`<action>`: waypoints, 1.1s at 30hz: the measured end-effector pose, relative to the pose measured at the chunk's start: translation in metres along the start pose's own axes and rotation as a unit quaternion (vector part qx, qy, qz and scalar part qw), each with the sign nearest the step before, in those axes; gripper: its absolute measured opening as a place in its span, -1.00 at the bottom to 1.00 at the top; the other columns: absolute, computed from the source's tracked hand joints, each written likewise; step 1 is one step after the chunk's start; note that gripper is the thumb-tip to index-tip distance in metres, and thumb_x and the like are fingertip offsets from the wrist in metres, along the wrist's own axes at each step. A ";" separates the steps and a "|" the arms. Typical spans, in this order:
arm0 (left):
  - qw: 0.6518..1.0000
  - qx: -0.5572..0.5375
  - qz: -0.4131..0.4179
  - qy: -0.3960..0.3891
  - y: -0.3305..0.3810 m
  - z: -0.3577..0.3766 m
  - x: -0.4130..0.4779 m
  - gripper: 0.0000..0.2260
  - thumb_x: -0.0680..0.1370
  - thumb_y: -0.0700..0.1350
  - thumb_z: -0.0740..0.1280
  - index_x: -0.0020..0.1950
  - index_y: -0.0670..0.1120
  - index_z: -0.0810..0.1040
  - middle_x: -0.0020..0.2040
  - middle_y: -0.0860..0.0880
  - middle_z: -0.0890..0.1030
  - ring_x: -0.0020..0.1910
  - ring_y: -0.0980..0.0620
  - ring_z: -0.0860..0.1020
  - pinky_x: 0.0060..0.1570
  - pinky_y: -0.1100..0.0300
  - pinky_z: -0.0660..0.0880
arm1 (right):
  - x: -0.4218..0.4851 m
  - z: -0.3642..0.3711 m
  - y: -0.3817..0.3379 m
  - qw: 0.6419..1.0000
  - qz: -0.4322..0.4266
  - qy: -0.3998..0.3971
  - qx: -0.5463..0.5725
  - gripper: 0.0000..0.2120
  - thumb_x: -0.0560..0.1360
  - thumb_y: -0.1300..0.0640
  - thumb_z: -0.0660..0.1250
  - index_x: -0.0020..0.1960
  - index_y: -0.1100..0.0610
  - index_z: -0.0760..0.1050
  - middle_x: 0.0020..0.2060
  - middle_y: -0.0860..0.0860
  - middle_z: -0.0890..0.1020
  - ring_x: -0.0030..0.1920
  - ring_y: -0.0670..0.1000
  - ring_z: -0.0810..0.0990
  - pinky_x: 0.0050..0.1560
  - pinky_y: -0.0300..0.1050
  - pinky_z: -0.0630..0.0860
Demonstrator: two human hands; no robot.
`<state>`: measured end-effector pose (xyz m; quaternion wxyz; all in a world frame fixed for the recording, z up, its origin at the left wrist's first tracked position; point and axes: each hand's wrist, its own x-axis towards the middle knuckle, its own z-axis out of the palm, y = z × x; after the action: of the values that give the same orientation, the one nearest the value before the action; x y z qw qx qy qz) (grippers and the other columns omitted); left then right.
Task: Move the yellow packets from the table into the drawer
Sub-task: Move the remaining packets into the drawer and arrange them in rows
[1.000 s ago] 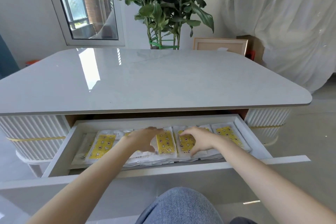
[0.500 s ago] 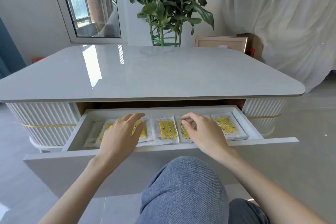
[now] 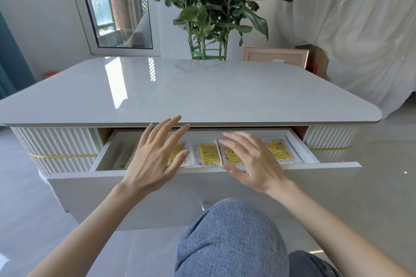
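Note:
Several yellow packets (image 3: 209,154) lie side by side in the open white drawer (image 3: 202,183) under the table top (image 3: 191,94). My left hand (image 3: 155,157) hovers over the drawer's left half with its fingers spread and straight, holding nothing. My right hand (image 3: 249,162) hovers over the right half, fingers also straight and empty. Both hands hide parts of the packets beneath them. No packet shows on the table top.
A potted plant (image 3: 209,7) and a framed picture (image 3: 275,56) stand behind the table. A window (image 3: 114,7) is at the back left, a white curtain (image 3: 360,29) at the right. My knee in blue jeans (image 3: 231,238) is below the drawer front.
Both hands have lifted off the packets and drawn back toward me, fingers now spread. The view has pulled back from the drawer.

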<state>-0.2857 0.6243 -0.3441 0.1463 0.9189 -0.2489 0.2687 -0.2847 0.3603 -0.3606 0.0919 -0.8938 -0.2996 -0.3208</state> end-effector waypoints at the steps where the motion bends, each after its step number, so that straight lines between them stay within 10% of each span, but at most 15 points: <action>1: 1.000 0.011 0.007 -0.010 -0.003 0.002 0.005 -0.44 0.56 0.28 -0.05 0.50 0.09 0.21 0.53 0.03 0.16 0.51 -0.02 0.14 0.48 -0.09 0.05 | 0.004 0.002 0.003 1.000 -0.008 -0.016 -0.020 -0.35 0.53 -0.33 0.04 0.38 0.09 0.44 0.38 0.01 0.46 0.38 0.03 0.38 0.32 -0.10 0.30; 11: 0.983 0.146 -0.018 -0.112 -0.041 0.035 0.048 0.00 0.27 0.60 -0.05 0.56 0.02 0.05 0.54 -0.01 0.17 0.53 -0.10 0.11 0.48 -0.23 -0.06 | 0.044 0.032 0.041 0.982 0.059 -0.146 -0.104 0.06 0.32 -0.59 -0.14 0.56 0.15 0.09 0.54 0.01 0.15 0.56 0.03 0.04 0.54 0.14 -0.10; 18: 0.995 0.097 -0.027 0.008 -0.053 0.056 0.057 -0.25 0.37 0.47 0.11 0.39 0.03 0.42 0.32 0.09 0.49 0.32 -0.03 0.43 0.33 0.12 0.24 | 0.050 0.059 0.059 0.996 0.075 0.011 -0.044 -0.27 0.40 -0.40 0.19 0.35 0.09 0.48 0.32 -0.03 0.53 0.34 0.03 0.49 0.38 -0.03 0.35; 33: 0.985 0.094 -0.053 0.138 -0.058 0.084 0.062 -0.59 0.41 0.02 0.49 0.24 0.05 0.55 0.19 0.13 0.58 0.20 0.00 0.52 0.16 0.14 0.29 | 0.059 0.091 0.052 0.974 0.106 0.176 -0.092 -0.63 0.29 0.08 0.59 0.04 0.13 0.61 0.05 -0.02 0.66 0.04 0.06 0.59 0.12 -0.06 0.41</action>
<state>-0.1738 0.6154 -0.3852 0.1067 0.8945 -0.1506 0.4071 -0.1699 0.3790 -0.3931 0.0943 -0.8546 -0.1519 -0.4875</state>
